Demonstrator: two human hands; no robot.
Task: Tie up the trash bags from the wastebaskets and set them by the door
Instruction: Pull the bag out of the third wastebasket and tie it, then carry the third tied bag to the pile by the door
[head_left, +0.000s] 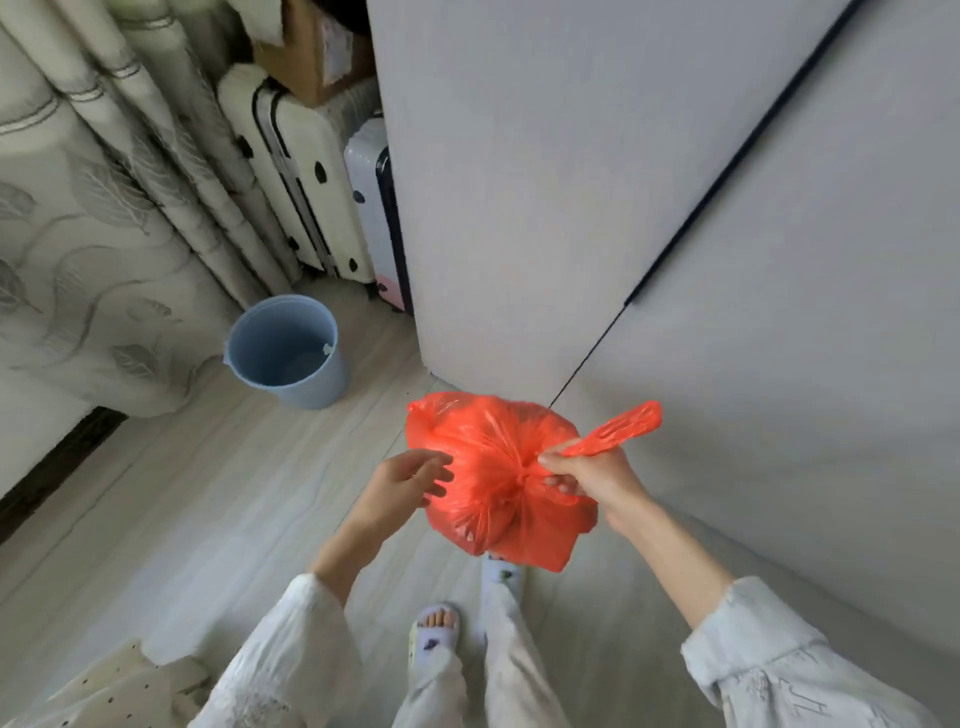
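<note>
A full orange trash bag (488, 483) hangs in the air in front of me, gathered at its neck. My right hand (592, 475) grips the twisted handle strip of the bag, whose loose end sticks out up and to the right. My left hand (410, 486) is beside the bag's left side with its fingers relaxed and spread, fingertips at or just touching the plastic. A blue wastebasket (288, 351) stands on the floor to the upper left, with no liner in it.
A grey wardrobe (597, 182) fills the right side, close to the bag. Suitcases (306, 176) and a cardboard box stand in the corner behind the wastebasket. Patterned curtains (93, 208) hang at left. My slippered feet are on the pale wood floor (182, 493).
</note>
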